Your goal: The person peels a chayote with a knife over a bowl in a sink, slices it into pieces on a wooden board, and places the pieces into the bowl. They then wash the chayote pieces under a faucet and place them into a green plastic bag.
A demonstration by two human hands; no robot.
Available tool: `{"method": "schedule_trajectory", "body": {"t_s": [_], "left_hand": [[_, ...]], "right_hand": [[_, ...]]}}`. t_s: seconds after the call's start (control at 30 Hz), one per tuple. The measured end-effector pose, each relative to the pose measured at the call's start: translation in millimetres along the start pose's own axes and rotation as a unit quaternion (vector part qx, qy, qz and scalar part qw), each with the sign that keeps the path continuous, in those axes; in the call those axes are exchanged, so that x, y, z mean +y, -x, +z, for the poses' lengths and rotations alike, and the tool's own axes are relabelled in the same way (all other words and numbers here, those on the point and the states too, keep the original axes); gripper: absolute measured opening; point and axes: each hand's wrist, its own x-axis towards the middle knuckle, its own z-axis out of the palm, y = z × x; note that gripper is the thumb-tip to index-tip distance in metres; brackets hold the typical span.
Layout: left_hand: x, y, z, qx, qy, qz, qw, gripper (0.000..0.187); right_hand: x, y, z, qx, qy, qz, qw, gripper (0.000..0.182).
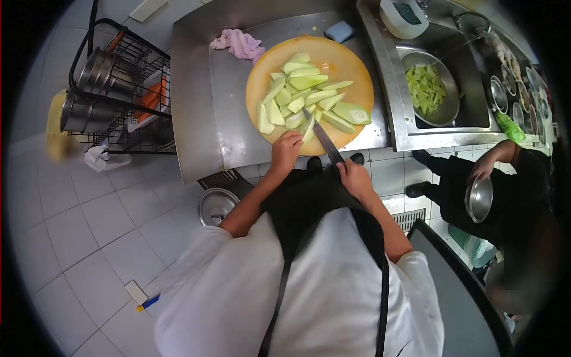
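Near the front edge of a round wooden cutting board (351,59), my left hand (286,149) pinches a pale green vegetable wedge (307,129). My right hand (355,178) is wrapped around the handle of a kitchen knife (324,140). Its blade points up and left, with the tip beside the held wedge. Several more peeled pale green wedges (306,81) lie heaped across the middle of the board. A larger piece (352,113) rests at the board's right side.
A pink cloth (237,44) and a blue sponge (339,31) lie on the steel counter (223,107). Cut green pieces (425,89) fill a metal bowl (454,98) in the sink. A wire rack (128,98) with pots stands left. At right, another person's hand (485,166) holds a metal bowl (479,199).
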Motion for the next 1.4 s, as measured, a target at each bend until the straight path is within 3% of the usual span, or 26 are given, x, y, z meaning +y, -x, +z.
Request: {"method": "schedule_trajectory", "body": {"t_s": [0.23,0.43,0.77,1.0,1.2,1.4], "left_hand": [[1.9,-9.2,-6.3,-0.034,-0.027,0.022,0.999,0.013],[0.9,-9.0,-11.3,-0.032,-0.024,0.062,0.997,0.011],[-10.9,-7.0,-7.8,-0.005,-0.025,0.086,0.996,0.005],[-11.7,-2.4,-7.3,0.005,-0.024,0.049,0.998,0.006],[2.6,-16.4,-13.7,-0.019,-0.093,0.061,0.994,0.019],[-7.4,-40.4,-15.9,-0.09,-0.08,0.047,0.992,0.031]], "right_hand": [[-2.1,27.8,10.7,-0.025,-0.003,0.04,0.999,0.033],[-11.1,5.6,21.7,-0.001,-0.027,0.01,1.0,0.036],[-16.1,27.3,34.3,-0.024,-0.023,0.039,0.999,0.036],[-8.5,63.2,49.9,-0.051,0.034,0.022,0.998,0.032],[-25.5,61.9,49.9,-0.02,0.064,0.04,0.997,0.03],[-28.3,56.2,4.5,-0.08,0.079,0.058,0.992,0.03]]}}
